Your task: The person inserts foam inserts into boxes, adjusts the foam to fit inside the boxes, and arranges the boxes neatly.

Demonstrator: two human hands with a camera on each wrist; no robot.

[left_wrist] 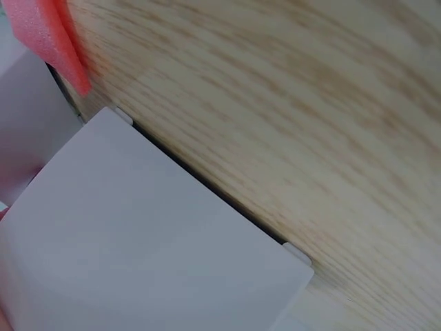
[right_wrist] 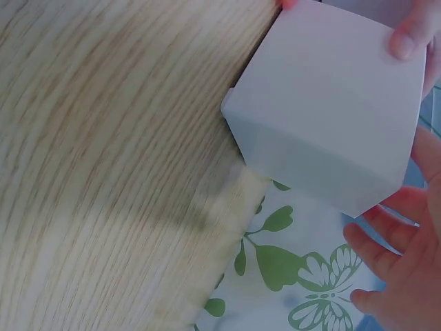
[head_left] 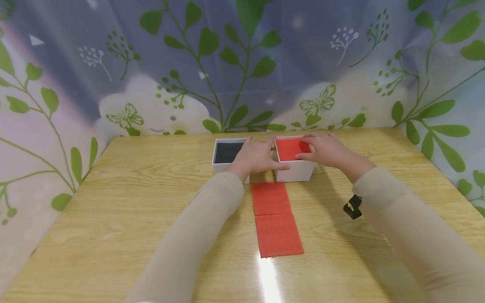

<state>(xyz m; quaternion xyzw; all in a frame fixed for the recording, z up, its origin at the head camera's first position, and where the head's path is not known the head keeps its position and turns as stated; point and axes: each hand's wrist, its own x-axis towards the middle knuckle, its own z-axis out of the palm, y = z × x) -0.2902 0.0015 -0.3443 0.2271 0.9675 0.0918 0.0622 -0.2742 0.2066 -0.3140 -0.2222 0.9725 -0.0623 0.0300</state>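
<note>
Two white boxes stand side by side at the far side of the table. The right white box (head_left: 293, 172) holds red sheets (head_left: 291, 148); the left white box (head_left: 220, 167) has a dark, black-looking inside. My left hand (head_left: 254, 155) lies across the gap between them and grips the right box's left side, thumb on its front face. My right hand (head_left: 326, 148) is at that box's right rim, thumb over the red sheets. From the right wrist, its fingers (right_wrist: 386, 255) look loosely spread beside the box (right_wrist: 331, 89).
Two flat red squares (head_left: 278, 233) lie end to end on the wooden table (head_left: 144, 219), in front of the boxes. A leaf-and-butterfly patterned curtain (head_left: 235, 97) hangs behind the back edge. A small black and yellow fitting (head_left: 353, 207) sticks out by the right sleeve.
</note>
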